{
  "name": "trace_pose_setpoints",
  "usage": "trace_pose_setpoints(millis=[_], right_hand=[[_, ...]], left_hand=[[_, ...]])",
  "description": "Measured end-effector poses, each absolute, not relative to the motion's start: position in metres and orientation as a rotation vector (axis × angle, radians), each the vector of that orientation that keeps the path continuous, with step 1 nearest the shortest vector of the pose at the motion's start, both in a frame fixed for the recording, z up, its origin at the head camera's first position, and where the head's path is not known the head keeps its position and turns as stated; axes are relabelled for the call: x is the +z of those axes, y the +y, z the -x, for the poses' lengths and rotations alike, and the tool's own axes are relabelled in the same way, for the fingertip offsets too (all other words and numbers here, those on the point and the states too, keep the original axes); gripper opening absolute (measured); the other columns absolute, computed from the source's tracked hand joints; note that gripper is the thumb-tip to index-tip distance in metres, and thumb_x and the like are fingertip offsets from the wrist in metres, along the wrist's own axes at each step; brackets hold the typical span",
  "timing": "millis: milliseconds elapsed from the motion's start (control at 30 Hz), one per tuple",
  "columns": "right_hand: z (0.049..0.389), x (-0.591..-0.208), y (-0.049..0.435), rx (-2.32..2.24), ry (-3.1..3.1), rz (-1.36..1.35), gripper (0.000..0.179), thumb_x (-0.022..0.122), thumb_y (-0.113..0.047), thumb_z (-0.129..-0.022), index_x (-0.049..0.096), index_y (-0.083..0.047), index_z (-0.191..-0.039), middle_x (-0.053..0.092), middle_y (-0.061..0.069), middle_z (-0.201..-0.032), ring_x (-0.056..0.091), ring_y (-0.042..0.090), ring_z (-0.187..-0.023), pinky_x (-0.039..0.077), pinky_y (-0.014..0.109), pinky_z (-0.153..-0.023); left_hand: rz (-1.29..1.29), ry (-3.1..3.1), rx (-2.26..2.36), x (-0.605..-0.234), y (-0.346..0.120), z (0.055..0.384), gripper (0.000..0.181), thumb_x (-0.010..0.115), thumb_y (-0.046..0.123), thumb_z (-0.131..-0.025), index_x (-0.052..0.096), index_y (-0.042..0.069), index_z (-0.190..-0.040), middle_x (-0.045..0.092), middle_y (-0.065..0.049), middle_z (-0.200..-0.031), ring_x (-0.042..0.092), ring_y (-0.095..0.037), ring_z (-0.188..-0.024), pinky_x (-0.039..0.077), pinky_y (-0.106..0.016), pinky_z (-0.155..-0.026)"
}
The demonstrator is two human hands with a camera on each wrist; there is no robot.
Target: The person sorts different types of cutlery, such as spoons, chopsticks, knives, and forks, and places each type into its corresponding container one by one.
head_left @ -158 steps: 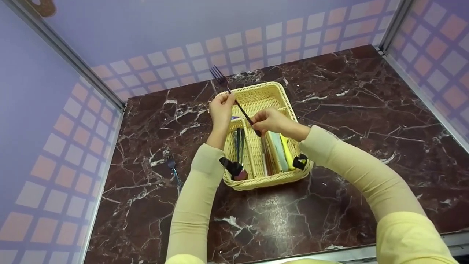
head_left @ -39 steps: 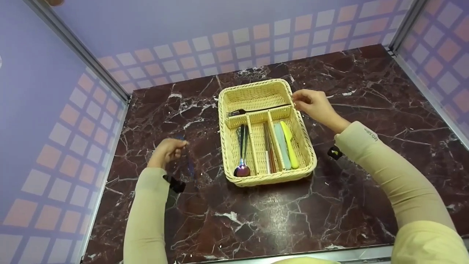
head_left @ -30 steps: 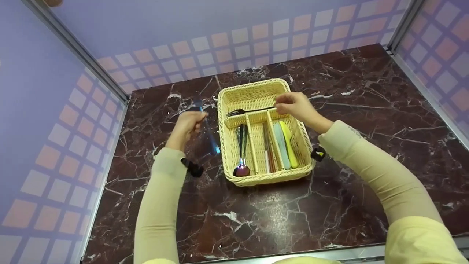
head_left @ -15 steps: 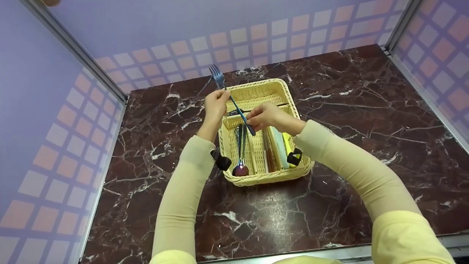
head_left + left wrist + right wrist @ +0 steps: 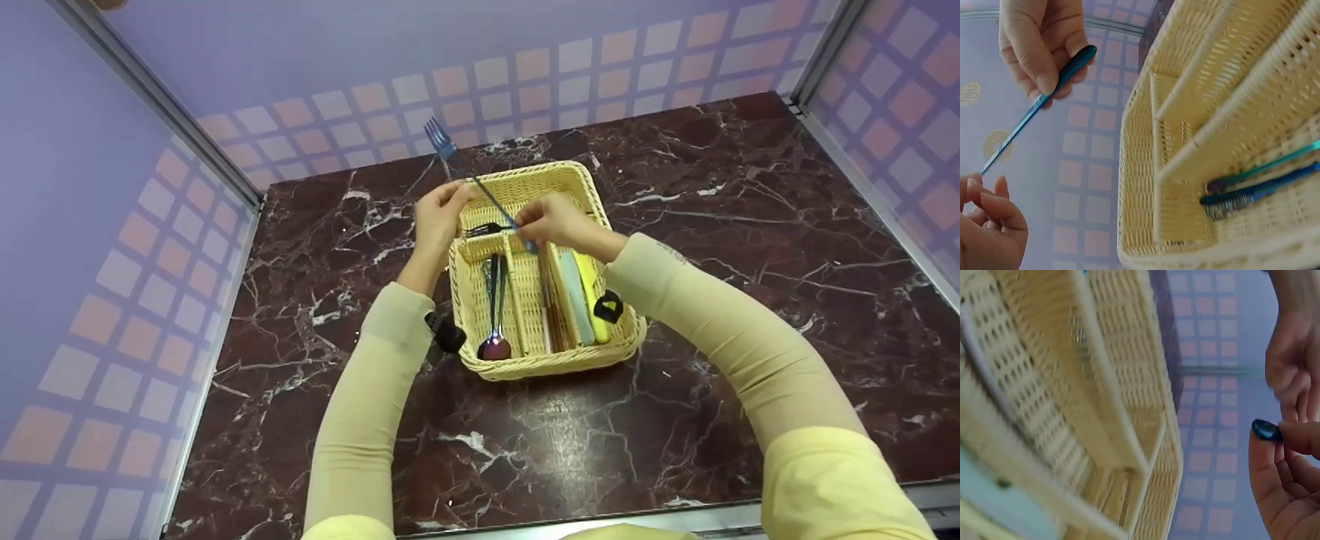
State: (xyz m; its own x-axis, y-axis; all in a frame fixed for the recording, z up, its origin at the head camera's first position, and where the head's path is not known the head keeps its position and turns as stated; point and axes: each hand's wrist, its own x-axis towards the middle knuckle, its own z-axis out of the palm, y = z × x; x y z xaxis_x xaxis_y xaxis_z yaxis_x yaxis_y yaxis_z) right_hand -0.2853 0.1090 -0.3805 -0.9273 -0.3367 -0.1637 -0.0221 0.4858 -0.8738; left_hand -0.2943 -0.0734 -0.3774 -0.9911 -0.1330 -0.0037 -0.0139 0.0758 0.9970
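My right hand (image 5: 559, 223) pinches a blue metal fork (image 5: 495, 201) near its handle end, over the wicker basket (image 5: 555, 367). The fork slants up and away to the left, tines beyond the basket's far rim. My left hand (image 5: 441, 214) is at the fork's neck, fingertips right at the shaft. In the left wrist view, the dark-blue handle end (image 5: 1075, 64) sticks out of the right fingers. A darker fork (image 5: 486, 229) lies across the basket's far compartment, partly behind the right hand. Several spoons (image 5: 495, 346) lie in the left front compartment.
The middle front compartment has brown-and-white chopsticks (image 5: 551, 322). Beside them, the right compartment holds a pale green knife (image 5: 576, 300) and a yellow knife (image 5: 600, 328). A dark red marbled tabletop (image 5: 720, 300) surrounds the basket. Tiled-pattern panels (image 5: 525, 82) enclose its back and sides.
The left hand picked the blue fork up from the table and brought it over the basket, where the right hand took its handle. Lately the fork has risen with the right hand, past the left fingertips.
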Motion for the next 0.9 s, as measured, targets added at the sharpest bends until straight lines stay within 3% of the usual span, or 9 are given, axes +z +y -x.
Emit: trace_pose_setpoints(millis=[167, 300, 400, 600, 900], right_hand=[[0.312, -0.384, 0.13, -0.92, 2.915, 0.525, 0.021, 0.051, 0.003, -0.081, 0.068, 0.003, -0.092, 0.067, 0.018, -0.088, 0.057, 0.024, -0.074, 0.049, 0.035, -0.07], [0.329, -0.394, 0.142, -0.488, 3.15, 0.633, 0.021, 0.046, 0.006, -0.08, 0.065, -0.001, -0.082, 0.064, 0.017, -0.086, 0.059, 0.031, -0.078, 0.048, 0.046, -0.068], [0.34, -0.405, 0.145, -0.286, 3.214, 0.666, 0.019, 0.046, 0.008, -0.081, 0.063, -0.001, -0.079, 0.062, 0.017, -0.086, 0.061, 0.033, -0.08, 0.049, 0.048, -0.066], [0.355, -0.425, 0.146, -0.098, 3.202, 0.734, 0.016, 0.047, 0.006, -0.085, 0.061, 0.002, -0.079, 0.062, 0.017, -0.086, 0.061, 0.033, -0.079, 0.05, 0.048, -0.064], [0.368, -0.433, 0.141, -0.01, 3.119, 0.764, 0.017, 0.048, 0.009, -0.082, 0.063, 0.003, -0.077, 0.066, 0.019, -0.081, 0.064, 0.034, -0.076, 0.051, 0.047, -0.07]], left_hand=[[-0.236, -2.258, -2.054, -0.398, -0.103, 0.294, 0.031, 0.059, 0.012, -0.088, 0.06, -0.004, -0.114, 0.063, -0.017, -0.099, 0.035, 0.0, -0.039, 0.03, -0.014, -0.04], [-0.361, -2.304, -2.026, -0.422, -0.134, 0.291, 0.029, 0.057, 0.011, -0.089, 0.06, -0.006, -0.113, 0.065, -0.012, -0.089, 0.03, 0.0, -0.034, 0.027, -0.014, -0.037], [-0.46, -2.384, -1.97, -0.441, -0.156, 0.287, 0.029, 0.055, 0.011, -0.09, 0.06, -0.007, -0.112, 0.064, -0.008, -0.085, 0.03, -0.001, -0.036, 0.027, -0.015, -0.037], [-0.627, -2.526, -1.888, -0.469, -0.185, 0.282, 0.031, 0.053, 0.014, -0.091, 0.058, -0.005, -0.115, 0.062, -0.019, -0.105, 0.033, -0.002, -0.039, 0.029, -0.017, -0.039], [-0.666, -2.575, -1.876, -0.476, -0.199, 0.277, 0.032, 0.052, 0.015, -0.092, 0.056, -0.005, -0.117, 0.061, -0.019, -0.106, 0.032, -0.002, -0.039, 0.031, -0.018, -0.04]])
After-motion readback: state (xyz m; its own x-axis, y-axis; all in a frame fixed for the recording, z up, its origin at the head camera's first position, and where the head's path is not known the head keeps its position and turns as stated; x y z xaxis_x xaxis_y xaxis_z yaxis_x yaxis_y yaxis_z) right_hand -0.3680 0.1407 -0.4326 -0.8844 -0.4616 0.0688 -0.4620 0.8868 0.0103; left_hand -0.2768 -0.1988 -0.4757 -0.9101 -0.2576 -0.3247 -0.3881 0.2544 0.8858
